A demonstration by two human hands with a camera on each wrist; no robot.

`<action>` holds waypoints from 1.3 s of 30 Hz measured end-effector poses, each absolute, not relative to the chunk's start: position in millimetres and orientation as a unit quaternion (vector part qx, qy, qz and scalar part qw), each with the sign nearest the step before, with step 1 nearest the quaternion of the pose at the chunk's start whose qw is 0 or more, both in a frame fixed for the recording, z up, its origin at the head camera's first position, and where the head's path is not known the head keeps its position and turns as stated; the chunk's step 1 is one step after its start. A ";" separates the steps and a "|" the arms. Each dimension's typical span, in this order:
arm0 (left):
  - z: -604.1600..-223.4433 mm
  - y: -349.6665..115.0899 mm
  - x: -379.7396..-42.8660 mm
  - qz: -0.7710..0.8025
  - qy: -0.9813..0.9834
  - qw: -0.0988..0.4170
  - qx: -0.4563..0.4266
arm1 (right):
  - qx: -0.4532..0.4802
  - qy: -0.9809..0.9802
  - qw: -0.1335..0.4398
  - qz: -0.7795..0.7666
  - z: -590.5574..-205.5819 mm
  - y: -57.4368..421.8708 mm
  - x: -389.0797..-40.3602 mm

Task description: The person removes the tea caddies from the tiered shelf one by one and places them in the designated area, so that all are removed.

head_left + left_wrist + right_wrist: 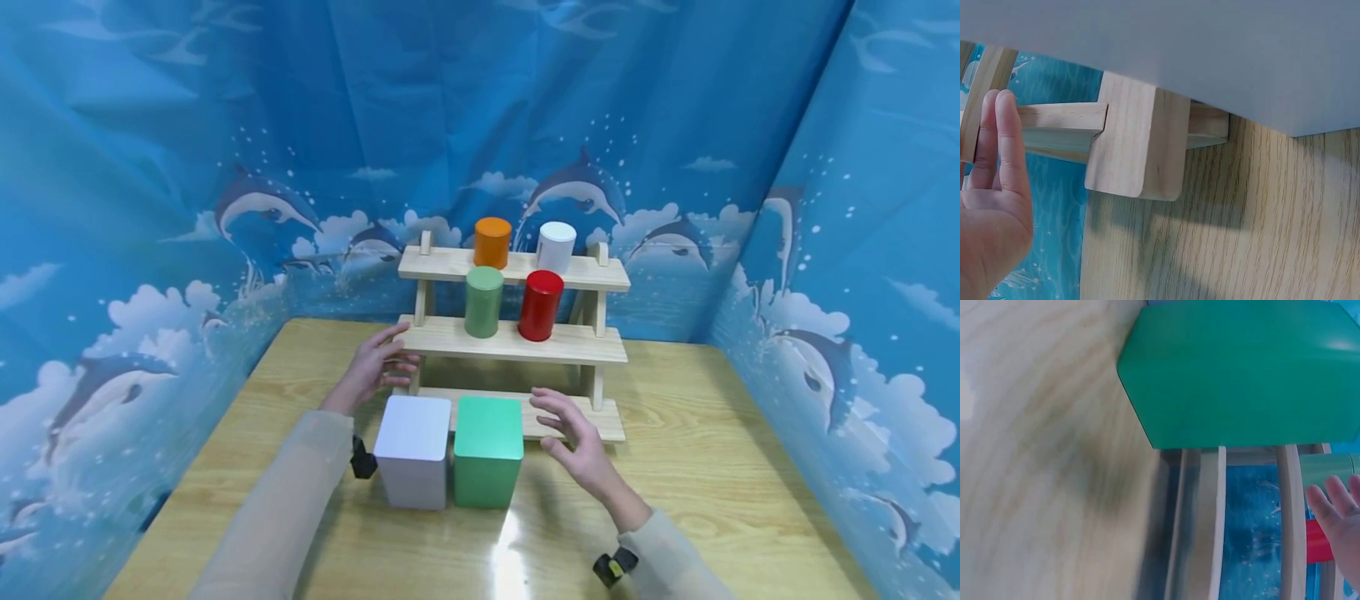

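Observation:
A three-tier wooden rack point(517, 342) stands on the table. My left hand point(372, 367) is at the left end of its middle shelf, fingertips close to the board; whether they touch it I cannot tell. Straight fingers point(1010, 144) show beside the wood in the left wrist view. In front of the rack stand a white box point(414, 450) and, to its right, a green box point(488, 454). My right hand point(581, 442) hovers to the right of the green box, fingers spread and slightly bent, holding nothing.
An orange cylinder point(492, 243) and a white cylinder point(556, 247) stand on the top shelf. The middle shelf bears a light green cylinder point(483, 302) and a red cylinder point(540, 306). Blue dolphin-print curtains point(480, 108) enclose the wooden table point(690, 467) at the back and sides.

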State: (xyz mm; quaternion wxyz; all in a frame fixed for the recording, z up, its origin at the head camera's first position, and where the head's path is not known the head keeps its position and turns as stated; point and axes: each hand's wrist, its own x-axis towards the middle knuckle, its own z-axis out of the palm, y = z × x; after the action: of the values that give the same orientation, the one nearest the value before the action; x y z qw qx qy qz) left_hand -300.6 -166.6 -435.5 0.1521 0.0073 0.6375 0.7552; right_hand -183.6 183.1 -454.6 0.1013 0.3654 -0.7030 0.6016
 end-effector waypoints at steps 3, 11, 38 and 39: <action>-435.7 -167.2 -300.8 0.757 0.635 0.154 0.006 | 0.359 -0.707 0.108 0.600 -449.8 186.0 -186.5; -436.1 -166.9 -300.9 0.757 0.635 0.155 0.009 | 0.325 -0.727 0.121 0.593 -428.1 189.5 -193.8; -458.5 -168.1 -313.3 0.762 0.636 0.123 0.005 | 0.184 -0.780 0.235 0.550 -373.3 173.7 -247.7; -458.5 -168.1 -313.4 0.762 0.636 0.124 0.005 | 0.181 -0.779 0.237 0.551 -374.9 174.4 -251.9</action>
State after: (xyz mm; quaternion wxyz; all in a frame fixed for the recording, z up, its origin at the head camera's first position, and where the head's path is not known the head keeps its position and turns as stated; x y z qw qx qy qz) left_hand -313.4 -168.1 -458.5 0.1242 0.0048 0.6359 0.7617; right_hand -251.9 174.4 -374.9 0.2374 0.1807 -0.7792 0.5511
